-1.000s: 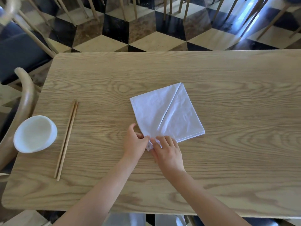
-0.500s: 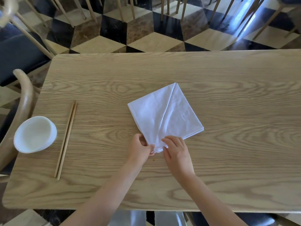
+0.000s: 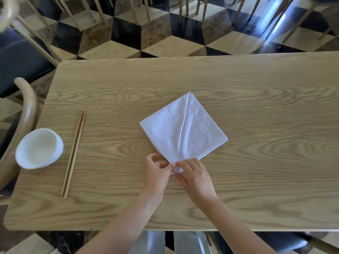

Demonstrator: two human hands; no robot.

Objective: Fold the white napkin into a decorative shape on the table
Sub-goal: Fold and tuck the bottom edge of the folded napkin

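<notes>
The white napkin lies flat on the wooden table, folded into a kite-like shape with a crease running from its far tip down to its near corner. My left hand and my right hand meet at that near corner. Both pinch the cloth there between thumb and fingers. The tip of the corner is hidden under my fingers.
A pair of wooden chopsticks lies to the left of the napkin. A white bowl sits near the table's left edge. A curved chair back stands beside that edge. More chairs stand on the chequered floor beyond.
The napkin has turned slightly and its near corner has been drawn toward me. My hands have moved with it and closed tighter together on that corner.
</notes>
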